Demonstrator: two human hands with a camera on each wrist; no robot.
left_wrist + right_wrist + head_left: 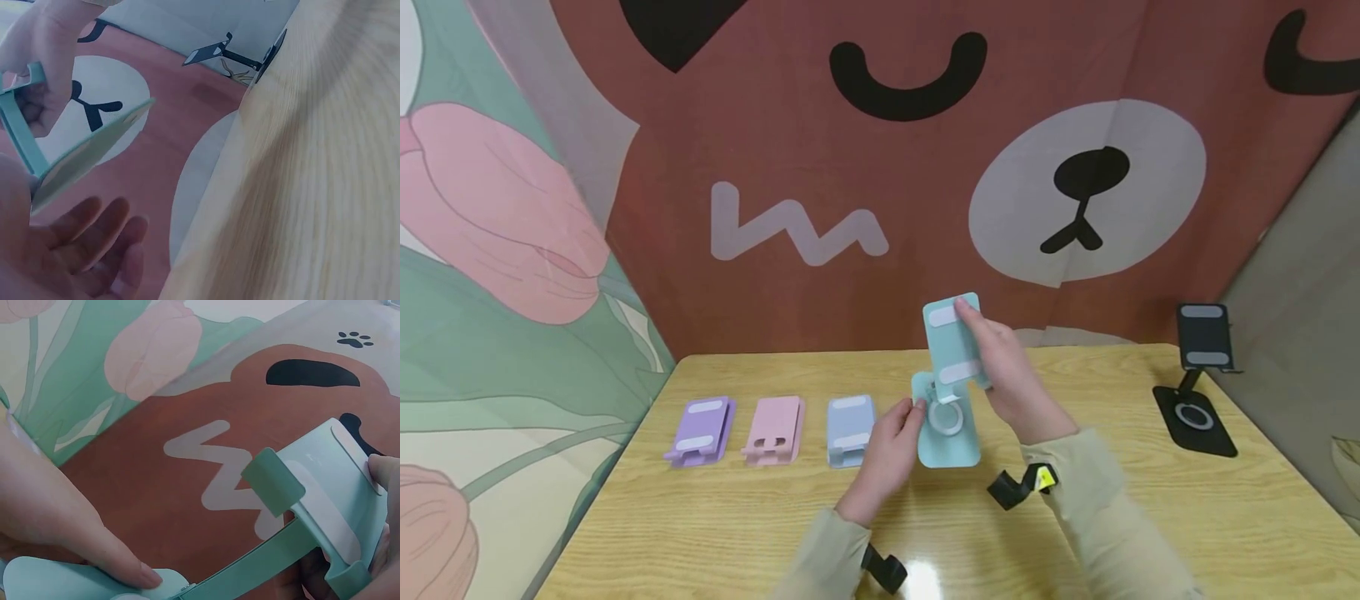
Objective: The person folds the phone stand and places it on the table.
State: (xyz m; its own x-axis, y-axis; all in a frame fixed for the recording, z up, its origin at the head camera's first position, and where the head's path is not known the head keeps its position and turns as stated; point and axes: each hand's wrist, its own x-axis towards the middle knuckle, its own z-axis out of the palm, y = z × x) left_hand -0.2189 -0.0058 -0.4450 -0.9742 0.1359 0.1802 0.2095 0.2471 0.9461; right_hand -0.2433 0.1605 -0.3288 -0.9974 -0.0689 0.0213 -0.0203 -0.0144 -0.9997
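Note:
A light teal phone stand (951, 340) is held unfolded in front of me, its upper plate raised above its base (946, 454) on a hinged arm. My right hand (1013, 379) grips the upper plate by its right side, thumb over the front near a pale pad. At the base's upper left edge, my left hand (889, 447) pinches the plate. In the left wrist view the other fingers (94, 234) of that hand hang loosely below the base. The right wrist view shows the teal arm (256, 559) extended between the two plates.
To the left on the wooden table (700, 517) lie folded phone stands: purple (700, 429), pink (773, 429) and blue (850, 425). A black phone stand (1204, 337) stands unfolded at the right. Behind the table hangs a printed bear cloth (775, 308).

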